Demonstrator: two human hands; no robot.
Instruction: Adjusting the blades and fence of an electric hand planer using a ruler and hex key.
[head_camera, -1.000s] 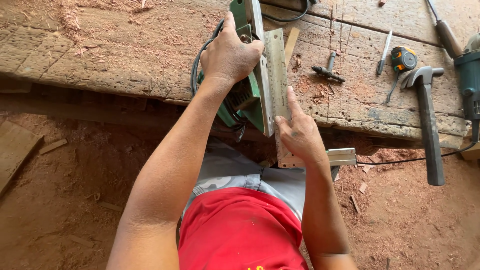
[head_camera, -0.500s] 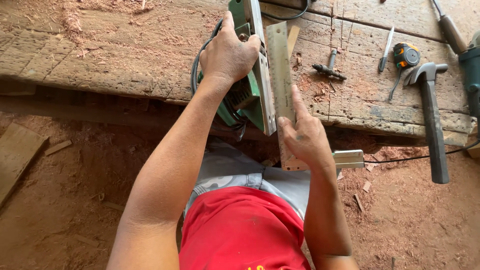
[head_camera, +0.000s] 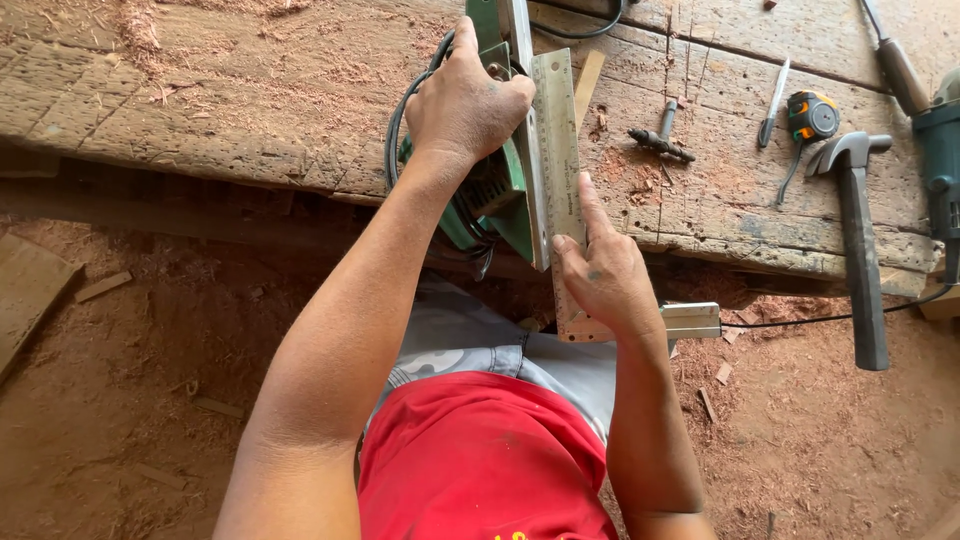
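My left hand (head_camera: 465, 105) grips the top of a green electric planer (head_camera: 492, 185) that hangs over the near edge of a worn wooden workbench (head_camera: 220, 110). Its black cord (head_camera: 395, 125) loops beside my wrist. My right hand (head_camera: 605, 275) presses a metal try square (head_camera: 560, 160) flat against the planer's sole, index finger stretched along the blade. The square's stock (head_camera: 690, 320) sticks out to the right below my hand.
On the bench to the right lie a claw hammer (head_camera: 860, 240), a small tape measure (head_camera: 812, 115), a dark bolt-like tool (head_camera: 660, 142), a thin metal blade (head_camera: 775, 100) and part of a green power tool (head_camera: 940, 150). Sawdust covers the ground; a wood offcut (head_camera: 25, 290) lies left.
My right hand has slid the square a little along the planer's sole and pressed it flatter. My left hand keeps its grip on the planer.
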